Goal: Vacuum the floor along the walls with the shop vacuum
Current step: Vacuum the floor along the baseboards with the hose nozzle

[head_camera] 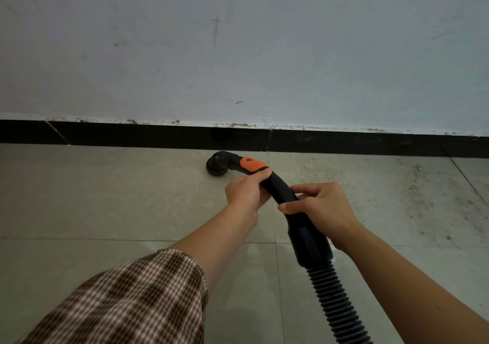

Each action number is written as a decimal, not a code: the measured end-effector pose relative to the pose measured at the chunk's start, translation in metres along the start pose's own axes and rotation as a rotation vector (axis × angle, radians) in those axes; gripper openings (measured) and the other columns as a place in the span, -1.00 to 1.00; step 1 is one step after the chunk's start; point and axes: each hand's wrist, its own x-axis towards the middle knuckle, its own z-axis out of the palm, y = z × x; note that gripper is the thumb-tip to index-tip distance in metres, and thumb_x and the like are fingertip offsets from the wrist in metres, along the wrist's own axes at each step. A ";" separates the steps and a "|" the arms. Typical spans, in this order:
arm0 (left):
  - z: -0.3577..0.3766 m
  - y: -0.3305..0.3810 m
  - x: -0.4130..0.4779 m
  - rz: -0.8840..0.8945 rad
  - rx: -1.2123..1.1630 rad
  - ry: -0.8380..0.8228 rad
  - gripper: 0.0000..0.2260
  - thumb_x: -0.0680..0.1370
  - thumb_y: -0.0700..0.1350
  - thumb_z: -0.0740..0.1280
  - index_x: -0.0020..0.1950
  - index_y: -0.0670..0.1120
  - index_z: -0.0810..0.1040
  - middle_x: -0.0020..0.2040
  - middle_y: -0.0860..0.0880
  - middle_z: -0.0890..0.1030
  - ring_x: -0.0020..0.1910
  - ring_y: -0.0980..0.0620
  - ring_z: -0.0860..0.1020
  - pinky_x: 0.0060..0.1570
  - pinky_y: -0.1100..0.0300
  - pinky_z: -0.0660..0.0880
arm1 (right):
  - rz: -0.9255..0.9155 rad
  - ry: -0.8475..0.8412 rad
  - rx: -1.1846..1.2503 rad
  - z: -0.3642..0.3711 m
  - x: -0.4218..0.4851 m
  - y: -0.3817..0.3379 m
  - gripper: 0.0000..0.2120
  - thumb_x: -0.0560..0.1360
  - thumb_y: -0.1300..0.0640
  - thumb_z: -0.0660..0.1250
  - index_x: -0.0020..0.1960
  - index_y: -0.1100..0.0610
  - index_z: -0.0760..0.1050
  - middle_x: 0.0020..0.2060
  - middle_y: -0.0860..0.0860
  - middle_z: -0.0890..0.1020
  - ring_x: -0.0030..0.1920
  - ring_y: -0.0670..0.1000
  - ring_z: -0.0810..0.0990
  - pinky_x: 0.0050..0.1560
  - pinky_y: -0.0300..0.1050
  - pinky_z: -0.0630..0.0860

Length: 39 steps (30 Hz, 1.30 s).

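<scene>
Both hands clamp black curved plastic vacuum wand: left hand fwd, right hand behind. Keep round black nozzle flat, hugging dark baseboard strip, sweep slow w/ overlap.

The person's left arm wears a loose sleeve of small brown-and-cream gingham, blotched with darker brown patches, its hem rolled or gathered just above the elbow. Beyond that hem the forearm and left hand are bare. The right forearm and right hand are bare throughout, no watch, no rings showing.
</scene>
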 end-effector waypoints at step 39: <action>0.045 -0.037 -0.015 -0.065 0.033 -0.127 -0.82 0.44 -0.22 0.51 -0.01 -0.20 0.61 -0.14 -0.15 0.72 -0.19 -0.04 0.71 -0.06 0.12 0.64 | 0.010 0.107 -0.025 -0.054 -0.021 0.018 -0.68 0.29 0.20 0.57 -0.01 -0.03 0.67 -0.31 -0.04 0.71 -0.31 0.03 0.70 -0.21 -0.01 0.68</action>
